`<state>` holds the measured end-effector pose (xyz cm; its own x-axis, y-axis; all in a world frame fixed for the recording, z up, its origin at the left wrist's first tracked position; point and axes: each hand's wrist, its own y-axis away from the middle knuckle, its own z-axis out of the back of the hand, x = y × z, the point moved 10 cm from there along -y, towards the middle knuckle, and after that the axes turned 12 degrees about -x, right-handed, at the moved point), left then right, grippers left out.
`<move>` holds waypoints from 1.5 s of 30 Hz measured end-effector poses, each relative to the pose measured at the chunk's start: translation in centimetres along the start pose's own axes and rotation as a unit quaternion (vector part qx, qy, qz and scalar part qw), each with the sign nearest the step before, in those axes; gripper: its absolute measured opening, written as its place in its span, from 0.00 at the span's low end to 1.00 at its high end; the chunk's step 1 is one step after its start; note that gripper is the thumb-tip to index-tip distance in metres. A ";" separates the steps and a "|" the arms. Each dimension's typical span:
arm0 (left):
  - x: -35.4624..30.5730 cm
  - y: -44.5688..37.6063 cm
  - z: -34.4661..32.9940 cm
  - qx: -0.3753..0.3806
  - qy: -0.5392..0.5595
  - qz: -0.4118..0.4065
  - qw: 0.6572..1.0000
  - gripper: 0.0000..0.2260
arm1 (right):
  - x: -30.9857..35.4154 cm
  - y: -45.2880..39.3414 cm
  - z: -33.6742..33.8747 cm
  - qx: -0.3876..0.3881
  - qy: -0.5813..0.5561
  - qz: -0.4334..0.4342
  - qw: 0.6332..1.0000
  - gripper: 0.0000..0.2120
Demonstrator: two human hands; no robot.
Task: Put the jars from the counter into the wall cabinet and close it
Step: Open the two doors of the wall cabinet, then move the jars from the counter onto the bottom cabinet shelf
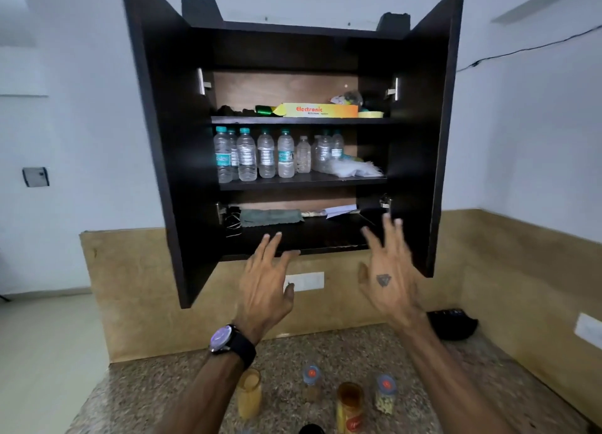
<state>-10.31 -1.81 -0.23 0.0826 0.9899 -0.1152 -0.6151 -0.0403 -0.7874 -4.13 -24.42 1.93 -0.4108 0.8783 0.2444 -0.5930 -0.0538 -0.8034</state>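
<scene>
- Cabinet [293,43]: dark wall unit, both doors swung fully open; left door [156,140] and right door [436,134] stand out toward the viewer.
- Top shelf [299,120]: carries a yellow-orange box [321,110] lettered "Electronic" and small dark and green items beside it.
- Middle shelf [303,181]: carries a row of clear water bottles [267,155], upright, with crumpled plastic [353,168] at the right end.
- Bottom shelf [309,235]: a folded grey cloth [270,217] and some papers [340,210] lie at the back; the front part is bare.
- Left hand [265,284]: raised in front of the cabinet's lower edge, fingers spread wide, holding nothing; a watch [224,339] sits on the wrist.
- Right hand [389,280]: raised beside the left and apart from it, fingers splayed wide, empty, slightly blurred; a small tattoo marks its back.
- Jars [350,404]: four stand upright on the counter [472,384], below and between the forearms; two amber ones, two smaller with blue lids.
- Dark object [452,324]: rests on the counter against the backsplash [136,287], right of the right wrist; its kind cannot be told.
- Wall socket [308,280]: white plate on the backsplash between the two hands.
</scene>
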 end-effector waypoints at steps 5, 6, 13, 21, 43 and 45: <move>-0.6 1.9 -3.7 0.082 0.077 -0.018 0.994 0.31 | 1.7 4.6 -3.7 0.122 -0.118 0.047 0.984 0.33; -0.6 2.9 -4.6 0.100 0.088 -0.019 0.991 0.32 | 1.7 5.8 -4.6 0.138 -0.130 0.046 0.981 0.33; 1.9 10.6 -12.1 0.195 0.167 0.067 0.964 0.34 | 0.2 13.7 -12.9 0.271 -0.169 0.024 0.947 0.29; 6.9 21.0 -20.2 0.283 0.190 0.203 0.918 0.29 | -5.4 23.2 -23.1 0.371 -0.236 -0.073 0.895 0.25; 2.8 23.8 -44.7 0.420 0.176 0.133 0.880 0.30 | -18.8 31.5 -44.9 0.480 -0.054 -0.181 0.857 0.42; 3.3 28.2 -45.4 0.476 0.140 0.133 0.858 0.28 | -19.2 32.1 -44.6 0.483 -0.062 -0.205 0.849 0.46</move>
<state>8.21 -5.82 -50.28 -0.0578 0.8860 -0.4601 -0.9921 0.0004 0.1253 15.66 -21.80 -52.74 -0.0676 0.8642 0.4986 -0.9703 -0.1732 0.1687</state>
